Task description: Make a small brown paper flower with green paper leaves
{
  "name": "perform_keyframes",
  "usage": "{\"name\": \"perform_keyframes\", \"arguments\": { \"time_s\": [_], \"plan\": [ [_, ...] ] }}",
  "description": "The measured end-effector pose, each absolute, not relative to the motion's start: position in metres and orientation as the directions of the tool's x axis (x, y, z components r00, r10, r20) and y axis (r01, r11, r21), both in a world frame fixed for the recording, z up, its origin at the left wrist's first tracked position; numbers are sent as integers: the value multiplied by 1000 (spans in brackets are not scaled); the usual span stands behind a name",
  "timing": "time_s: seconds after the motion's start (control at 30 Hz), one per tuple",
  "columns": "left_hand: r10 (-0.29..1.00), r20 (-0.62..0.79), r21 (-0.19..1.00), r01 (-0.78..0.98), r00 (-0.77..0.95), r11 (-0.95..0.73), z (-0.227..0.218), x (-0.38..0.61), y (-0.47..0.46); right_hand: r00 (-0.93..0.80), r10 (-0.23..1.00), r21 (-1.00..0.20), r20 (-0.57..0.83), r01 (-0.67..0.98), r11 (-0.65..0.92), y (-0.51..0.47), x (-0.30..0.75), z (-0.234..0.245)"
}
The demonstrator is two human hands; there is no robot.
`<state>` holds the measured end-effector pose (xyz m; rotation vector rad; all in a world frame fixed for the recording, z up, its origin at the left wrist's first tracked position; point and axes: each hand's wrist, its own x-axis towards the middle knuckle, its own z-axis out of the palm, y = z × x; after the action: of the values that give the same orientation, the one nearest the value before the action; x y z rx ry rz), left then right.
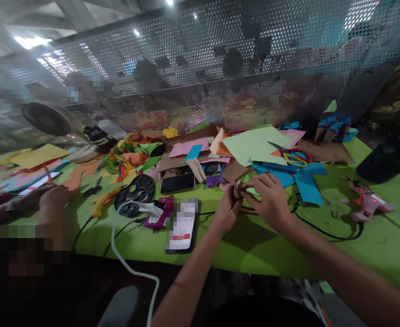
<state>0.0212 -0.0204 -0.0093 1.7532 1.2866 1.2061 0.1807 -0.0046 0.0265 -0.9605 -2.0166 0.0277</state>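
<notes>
Above the green-covered table, my left hand (pixel 227 208) pinches a small brown piece (pixel 237 189), which looks like rolled or folded cardboard. My right hand (pixel 267 199) has its fingers closed on the other side of the same piece, and they hide part of it. Light green paper shows just behind my right fingers. A scrap of brown cardboard (pixel 234 172) and a purple crumpled scrap (pixel 215 180) lie just beyond my left hand. Left of my hands are a dark phone (pixel 177 183) and a second phone with a lit screen (pixel 186 227).
A pink glue gun (pixel 370 204) lies at right, its cord running behind my right wrist. Scissors (pixel 295 158) rest on coloured paper (pixel 254 143). A yellow glue gun (pixel 104 201) and magenta power strip (pixel 159 215) lie left. A co-worker's hands (pixel 54 200) work at far left.
</notes>
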Motion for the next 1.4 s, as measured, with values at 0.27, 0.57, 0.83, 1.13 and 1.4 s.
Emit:
{"name": "perform_keyframes", "arguments": {
  "time_s": [0.27, 0.57, 0.83, 1.13, 1.4],
  "plan": [
    [945, 317, 848, 424, 78, -319, -11, 20, -21, -320, 654, -400, 685, 585, 705, -3, 182, 25],
    [938, 336, 843, 417, 85, -340, -10, 20, -20, -332, 698, -489, 634, 527, 695, -5, 178, 26],
    [936, 342, 860, 375, 77, -346, -20, 13, -17, -419, 711, -530, 564, 476, 702, -11, 175, 27],
    [947, 306, 919, 229, 101, -321, -19, 16, -16, -434, 666, -516, 606, 422, 745, -5, 180, 31],
    [968, 241, 944, 212, 72, -251, -25, 17, -14, -379, 666, -514, 642, 432, 741, -4, 184, 33]
  ]
}}
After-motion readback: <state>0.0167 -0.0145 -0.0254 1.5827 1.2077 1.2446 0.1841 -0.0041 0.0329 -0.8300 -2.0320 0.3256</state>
